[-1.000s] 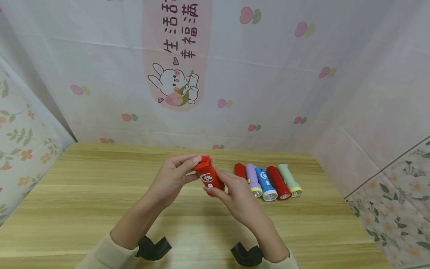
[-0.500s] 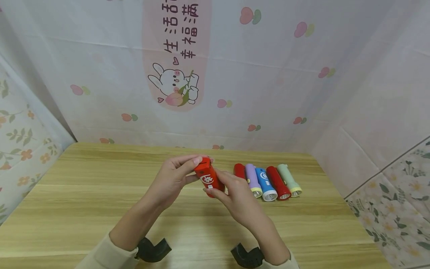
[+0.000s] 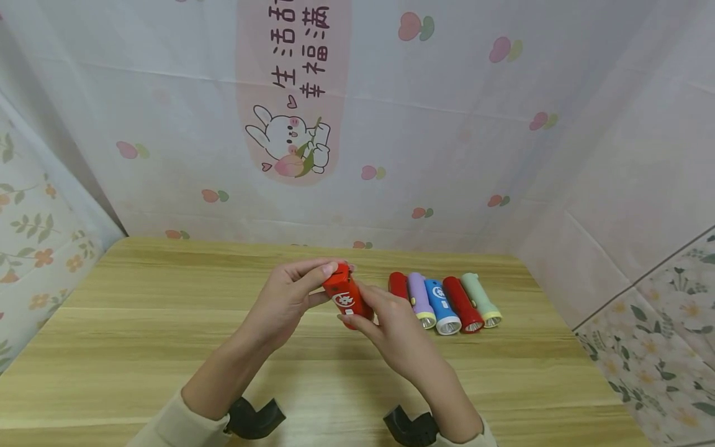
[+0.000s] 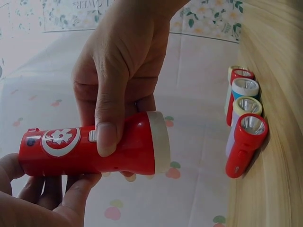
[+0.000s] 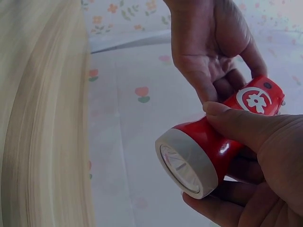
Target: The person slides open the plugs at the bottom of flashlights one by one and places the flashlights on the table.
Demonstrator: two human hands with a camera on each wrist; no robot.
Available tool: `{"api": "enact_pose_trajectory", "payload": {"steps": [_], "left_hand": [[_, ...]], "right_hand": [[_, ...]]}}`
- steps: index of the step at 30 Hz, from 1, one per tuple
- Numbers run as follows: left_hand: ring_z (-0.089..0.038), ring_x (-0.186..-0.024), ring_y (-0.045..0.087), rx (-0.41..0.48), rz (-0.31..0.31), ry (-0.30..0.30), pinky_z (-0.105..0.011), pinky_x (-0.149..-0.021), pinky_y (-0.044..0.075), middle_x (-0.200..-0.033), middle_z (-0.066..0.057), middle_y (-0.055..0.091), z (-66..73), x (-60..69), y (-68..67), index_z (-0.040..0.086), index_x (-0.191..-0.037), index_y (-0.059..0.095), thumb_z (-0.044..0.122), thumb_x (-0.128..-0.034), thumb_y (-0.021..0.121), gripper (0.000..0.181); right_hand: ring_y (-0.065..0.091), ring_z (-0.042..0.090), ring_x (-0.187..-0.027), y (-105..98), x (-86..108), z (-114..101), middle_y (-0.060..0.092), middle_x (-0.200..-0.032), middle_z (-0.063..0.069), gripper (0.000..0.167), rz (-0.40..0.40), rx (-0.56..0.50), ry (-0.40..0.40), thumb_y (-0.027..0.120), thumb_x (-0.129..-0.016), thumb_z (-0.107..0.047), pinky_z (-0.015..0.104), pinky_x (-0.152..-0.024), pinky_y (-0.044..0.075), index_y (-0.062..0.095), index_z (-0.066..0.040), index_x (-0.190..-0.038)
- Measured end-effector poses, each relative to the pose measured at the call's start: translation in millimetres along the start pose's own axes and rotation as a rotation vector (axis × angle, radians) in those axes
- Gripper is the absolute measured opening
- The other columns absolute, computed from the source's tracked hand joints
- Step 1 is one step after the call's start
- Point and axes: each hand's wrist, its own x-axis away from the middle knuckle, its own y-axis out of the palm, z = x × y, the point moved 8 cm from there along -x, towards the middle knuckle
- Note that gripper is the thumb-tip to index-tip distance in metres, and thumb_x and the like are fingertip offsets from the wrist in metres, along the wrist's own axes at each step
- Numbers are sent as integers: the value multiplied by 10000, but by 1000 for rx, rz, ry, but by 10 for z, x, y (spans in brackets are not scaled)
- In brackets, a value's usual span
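Observation:
A red flashlight (image 3: 342, 294) with a white flower emblem and a white lens ring is held above the table between both hands. My left hand (image 3: 288, 297) grips its tail end, the thumb on the end face. Around the body near the head, my right hand (image 3: 395, 321) holds it. In the left wrist view, the right thumb (image 4: 107, 137) lies by the white switch of the flashlight (image 4: 61, 151). The right wrist view shows the lens of the flashlight (image 5: 182, 168), which looks unlit. Some fingers are hidden behind the body.
To the right on the wooden table (image 3: 167, 347) lie several flashlights in a row: a red one (image 3: 398, 283), a purple one (image 3: 420, 295), a blue one (image 3: 441, 304), another red one (image 3: 462, 303) and a pale green one (image 3: 480, 297). A printed curtain (image 3: 447, 124) hangs behind.
Both hands keep their hold on the red flashlight, its tail end dipping very slightly. The row of flashlights stays as it was.

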Motion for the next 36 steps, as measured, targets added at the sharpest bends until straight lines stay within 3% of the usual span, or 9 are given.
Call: {"api": "enact_pose_trajectory", "payload": {"steps": [16, 25, 36], "left_hand": [[-215, -1171, 676, 6, 21, -13, -439, -1025, 549, -1164, -45, 752, 4, 17, 10, -70, -1281, 643, 177, -1016, 608, 363], [-213, -1159, 683, 9, 27, -14, -447, -1033, 545, -1129, -10, 767, 2, 20, 18, -69, -1277, 645, 173, -1011, 616, 360], [-213, -1154, 684, -15, 51, -21, -433, -1016, 555, -1182, -68, 747, -1, 30, 17, -72, -1284, 641, 162, -1011, 615, 360]], "right_hand": [[598, 83, -828, 11, -1, -18, 717, -1027, -49, 399, -12, 27, -8, 766, -897, -223, 182, -695, 538, 665, -157, -1277], [612, 82, -848, 11, 12, -21, 719, -1049, -43, 416, -10, 42, -2, 764, -900, -225, 182, -718, 548, 657, -147, -1295], [621, 79, -855, 7, 24, -28, 722, -1056, -39, 389, -9, 47, -14, 762, -902, -229, 176, -735, 554, 664, -145, -1269]]}}
